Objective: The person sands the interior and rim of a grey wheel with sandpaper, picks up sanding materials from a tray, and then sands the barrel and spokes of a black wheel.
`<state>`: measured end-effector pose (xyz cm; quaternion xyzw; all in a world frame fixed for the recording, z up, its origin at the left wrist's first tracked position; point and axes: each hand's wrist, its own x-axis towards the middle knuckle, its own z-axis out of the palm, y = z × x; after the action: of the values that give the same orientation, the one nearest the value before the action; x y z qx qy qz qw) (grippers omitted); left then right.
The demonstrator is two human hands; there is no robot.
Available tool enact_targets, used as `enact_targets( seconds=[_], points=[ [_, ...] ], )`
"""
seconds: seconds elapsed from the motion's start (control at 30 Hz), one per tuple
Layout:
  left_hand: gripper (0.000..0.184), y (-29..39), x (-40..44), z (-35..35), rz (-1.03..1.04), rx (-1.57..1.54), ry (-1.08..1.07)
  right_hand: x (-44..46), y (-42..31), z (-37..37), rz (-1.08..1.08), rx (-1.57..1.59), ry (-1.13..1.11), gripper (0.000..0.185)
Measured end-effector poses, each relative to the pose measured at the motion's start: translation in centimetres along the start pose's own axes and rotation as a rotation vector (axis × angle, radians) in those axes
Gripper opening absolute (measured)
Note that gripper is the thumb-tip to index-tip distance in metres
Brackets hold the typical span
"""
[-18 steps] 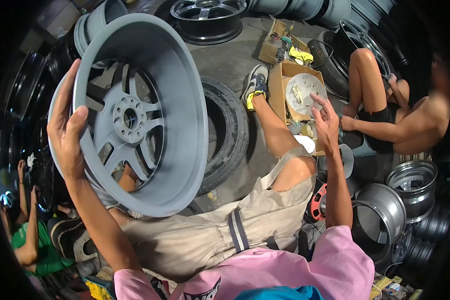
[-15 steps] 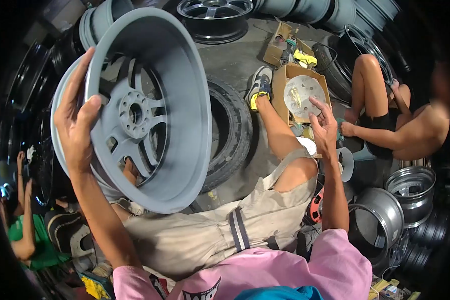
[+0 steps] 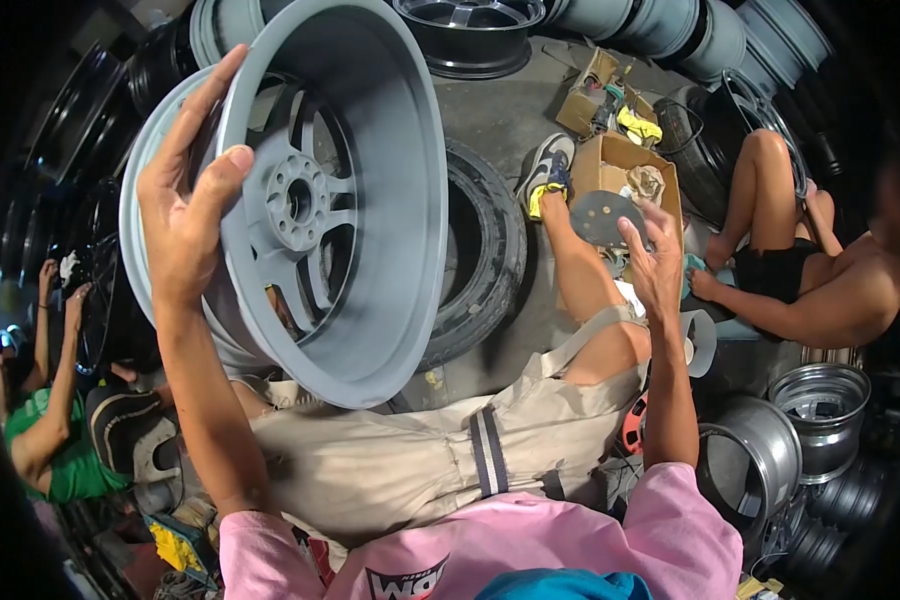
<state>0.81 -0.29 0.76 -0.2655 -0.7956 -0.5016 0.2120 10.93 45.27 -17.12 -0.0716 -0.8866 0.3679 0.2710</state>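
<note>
The head view is showing, far left and beyond the left hand (image 3: 185, 220), a person in a green shirt (image 3: 75, 450) reaching up. The left hand is gripping the wheel rim (image 3: 395, 300) at its near lip—fingers stretching along the outer side, thumb standing apart and pressing on the lip. The rim, matte grey and spoked, is tilting right of that thumb, its rounded edge overlapping a black, worn tire (image 3: 500, 250). Grey floor (image 3: 480, 115) is showing between the tire and a shoe (image 3: 547, 165), left of the right fingertips. The right hand (image 3: 655, 265) is holding a dark, flat, perforated disc (image 3: 605, 220) at its fingertips. Behind those fingers an open cardboard box (image 3: 673, 190) is holding crumpled brown paper (image 3: 646, 184); a smaller box (image 3: 579, 108), farther off, is holding yellow cloth (image 3: 640, 127). Right of the hand, shiny metal rims (image 3: 778, 445) are sitting close together.
</note>
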Motion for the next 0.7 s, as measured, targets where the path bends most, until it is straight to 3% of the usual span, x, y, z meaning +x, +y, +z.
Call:
enact_targets(
  seconds=[0.03,0.07,0.1,0.17,0.33,0.43,0.47,0.5,0.57,0.7],
  points=[
    [0.070,-0.2,0.0,-0.2,-0.004,0.002,-0.003,-0.2,-0.6,0.1,0.156,0.139,-0.106,0.032],
    [0.070,-0.4,0.0,-0.4,-0.008,-0.010,0.016,-0.2,-1.3,-0.4,0.391,0.088,-0.296,0.037],
    [0.070,-0.6,0.0,-0.6,-0.011,-0.023,0.038,-0.7,-1.6,0.2,0.394,0.090,-0.298,0.037],
    [0.070,-0.6,-0.1,-0.9,-0.008,0.015,0.043,-1.9,-2.3,2.1,0.343,0.458,-0.253,0.040],
    [0.067,-1.5,-0.1,-1.9,-0.022,0.005,0.049,-2.9,-5.1,4.9,0.457,0.610,-0.273,0.037],
    [0.072,-2.2,0.0,-2.3,-0.018,0.015,0.073,-3.0,-8.1,6.6,0.714,1.142,-0.259,0.046],
    [0.079,-2.3,0.0,-2.3,-0.009,0.047,0.106,-3.3,-8.6,7.1,0.684,1.109,-0.354,0.052],
    [0.075,-2.5,-0.1,-2.6,-0.011,0.046,0.094,-3.6,-10.0,7.6,0.704,1.124,-0.378,0.052],
    [0.082,0.2,0.4,-1.7,-0.086,-0.100,0.072,-4.1,-14.0,9.3,0.443,0.827,-0.608,0.048],
    [0.083,-0.1,0.7,-1.7,-0.051,-0.179,0.070,-6.7,-21.0,14.5,0.027,0.706,-0.985,0.042]
  ],
)
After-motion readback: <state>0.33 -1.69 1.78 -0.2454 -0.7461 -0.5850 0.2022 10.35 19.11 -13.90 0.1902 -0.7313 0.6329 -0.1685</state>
